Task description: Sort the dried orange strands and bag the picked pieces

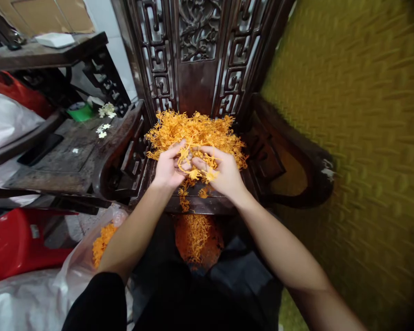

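Orange strands (194, 174) held by the left hand (169, 169) and right hand (225, 171) partly cover the fingers, with single strand ends too small to resolve; the orange heap (196, 126) behind hides the foot of the carved chair back (198, 85), itself cut off by the top edge. The left forearm (141, 225) hides part of the translucent bag (76, 257), and the left edge cuts off the red stool (7, 243). Yellow-green textured surface (359, 138) at right: blurred, running out of frame.

Left grip (168, 169), right grip (225, 172), orange strands (194, 174) between.
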A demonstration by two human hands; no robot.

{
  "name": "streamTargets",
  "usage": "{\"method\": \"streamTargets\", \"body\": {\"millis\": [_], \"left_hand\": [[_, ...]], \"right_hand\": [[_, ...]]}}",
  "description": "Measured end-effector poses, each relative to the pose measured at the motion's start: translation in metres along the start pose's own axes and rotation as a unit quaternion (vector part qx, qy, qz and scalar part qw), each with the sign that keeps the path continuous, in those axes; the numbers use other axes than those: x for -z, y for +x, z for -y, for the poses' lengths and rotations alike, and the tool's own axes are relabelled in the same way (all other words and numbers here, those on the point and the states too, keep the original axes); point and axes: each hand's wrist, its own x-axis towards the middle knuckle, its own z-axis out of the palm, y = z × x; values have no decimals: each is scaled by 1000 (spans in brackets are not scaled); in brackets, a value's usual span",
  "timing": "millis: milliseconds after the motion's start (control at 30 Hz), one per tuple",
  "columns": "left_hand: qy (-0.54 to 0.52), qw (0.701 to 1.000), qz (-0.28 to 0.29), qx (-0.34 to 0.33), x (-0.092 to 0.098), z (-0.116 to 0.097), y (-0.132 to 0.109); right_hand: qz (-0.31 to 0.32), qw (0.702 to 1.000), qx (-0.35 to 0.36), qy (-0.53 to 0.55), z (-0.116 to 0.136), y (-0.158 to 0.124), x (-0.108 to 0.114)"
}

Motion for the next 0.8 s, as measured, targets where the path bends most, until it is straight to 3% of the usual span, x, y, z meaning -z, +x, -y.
{"method": "streamTargets", "body": {"millis": [100, 233, 300, 367, 467, 533, 600, 667, 800], "left_hand": [[-7, 1000, 3, 2, -5, 4, -5], [12, 999, 23, 44, -10, 7, -10], [26, 998, 0, 50, -9, 3, -12], [23, 999, -26, 9, -4, -6, -13], [15, 998, -48, -38, 9, -20, -12], [15, 998, -56, -17, 16, -22, -9], [8, 999, -49, 12, 18, -17, -6], [-3, 999, -37, 22, 18, -10, -3], [3, 999, -33, 25, 14, -3, 0]], "right_hand": [[-39, 996, 40, -68, -6, 3, 2], [-81, 964, 74, -242, -20, 7, 21], [-96, 950, 58, -292, -32, 11, 34], [-146, 945, 10, -294, -47, 15, 49], [-211, 962, -118, -125, -63, 16, 68], [-176, 960, -202, 80, -64, 11, 73], [-118, 932, -242, 242, -56, 6, 71], [-84, 906, -258, 326, -43, 2, 64], [-55, 878, -288, 377, -22, -1, 52]]}}
